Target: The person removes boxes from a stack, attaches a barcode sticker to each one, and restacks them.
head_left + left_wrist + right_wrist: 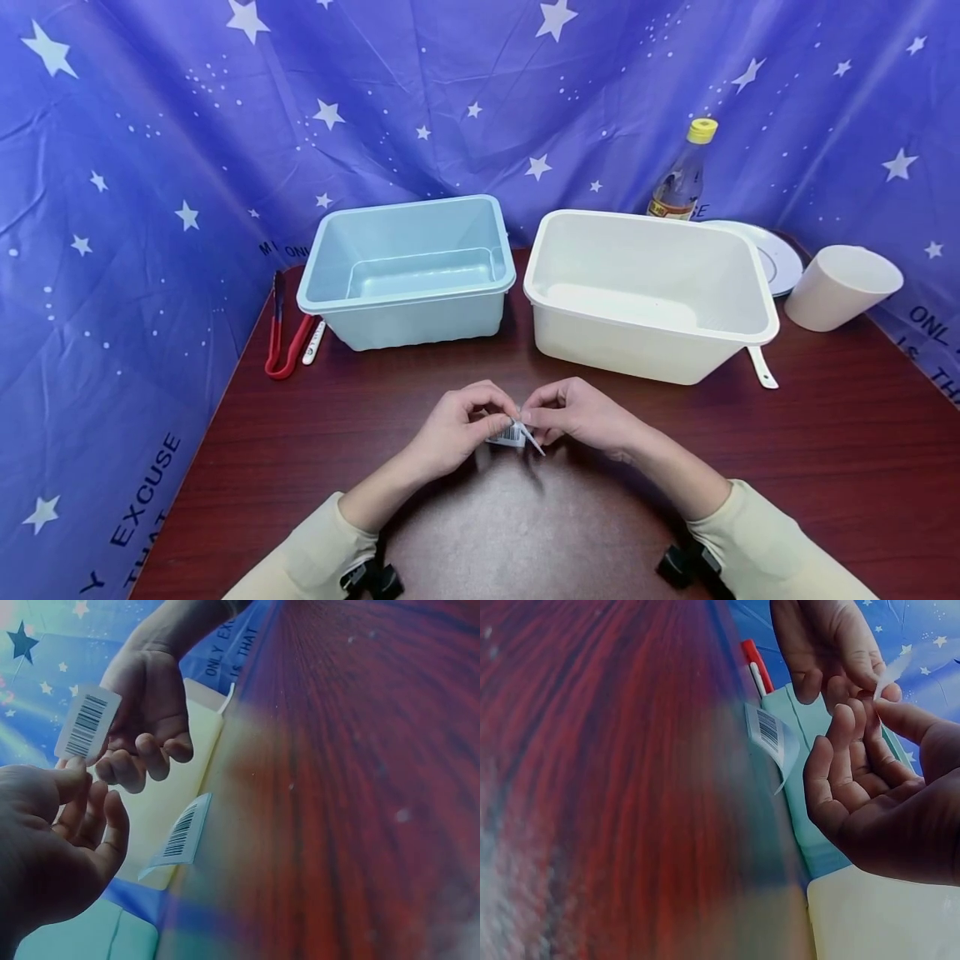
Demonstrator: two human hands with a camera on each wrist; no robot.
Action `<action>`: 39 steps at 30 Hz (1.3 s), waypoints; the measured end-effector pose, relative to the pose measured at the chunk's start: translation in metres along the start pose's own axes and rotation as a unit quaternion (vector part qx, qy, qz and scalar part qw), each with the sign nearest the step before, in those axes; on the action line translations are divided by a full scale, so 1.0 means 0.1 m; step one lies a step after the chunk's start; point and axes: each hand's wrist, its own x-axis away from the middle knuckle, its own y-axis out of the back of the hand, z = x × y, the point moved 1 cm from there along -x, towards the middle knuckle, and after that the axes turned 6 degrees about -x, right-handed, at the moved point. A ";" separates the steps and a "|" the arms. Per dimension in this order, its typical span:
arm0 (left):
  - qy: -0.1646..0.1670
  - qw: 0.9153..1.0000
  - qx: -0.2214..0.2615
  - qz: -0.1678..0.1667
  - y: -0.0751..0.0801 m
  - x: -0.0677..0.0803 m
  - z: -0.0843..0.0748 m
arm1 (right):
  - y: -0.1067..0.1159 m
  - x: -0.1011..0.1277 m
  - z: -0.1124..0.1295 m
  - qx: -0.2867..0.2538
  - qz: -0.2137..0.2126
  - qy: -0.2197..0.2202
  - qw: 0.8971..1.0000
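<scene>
Close together over the table, my left hand point(457, 425) and right hand point(581, 412) pinch a small white barcode label point(531, 437) by its edge. Its printed face shows in the left wrist view, where the label point(88, 724) covers part of the right thumb and fingers. Seen from the right wrist, the label point(892, 673) is nearly edge-on between both hands' fingertips. A second barcode label point(180, 836), curled up at one side, lies on the tabletop just beyond the hands; in the head view it is partly hidden by the left hand.
A light blue bin point(412, 321) and a white bin point(622, 350) stand behind the hands. Red-handled tongs point(281, 367) and a white handle point(315, 343) lie at left. At right are a bottle point(678, 179), a plate point(783, 258), a tilted cup point(832, 292) and another white handle point(762, 367).
</scene>
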 end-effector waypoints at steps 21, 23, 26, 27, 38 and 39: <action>0.131 0.988 0.072 -0.048 -0.34 -0.41 -0.16 | 0.47 0.51 0.03 -0.001 -0.205 0.089 0.975; 0.143 0.985 0.080 -0.048 -0.37 -0.45 -0.17 | 0.49 0.58 0.02 0.011 -0.230 0.109 0.967; 0.158 0.983 0.086 -0.045 -0.43 -0.52 -0.20 | 0.53 0.66 0.01 0.039 -0.257 0.137 0.956; 0.163 0.982 0.088 -0.044 -0.45 -0.54 -0.21 | 0.53 0.69 0.01 0.048 -0.263 0.145 0.953; 0.147 0.984 0.084 -0.059 -0.68 -0.80 -0.33 | 0.59 0.85 -0.05 0.161 -0.343 0.222 0.899; 0.145 0.984 0.085 -0.057 -0.70 -0.82 -0.34 | 0.60 0.86 -0.06 0.167 -0.352 0.227 0.893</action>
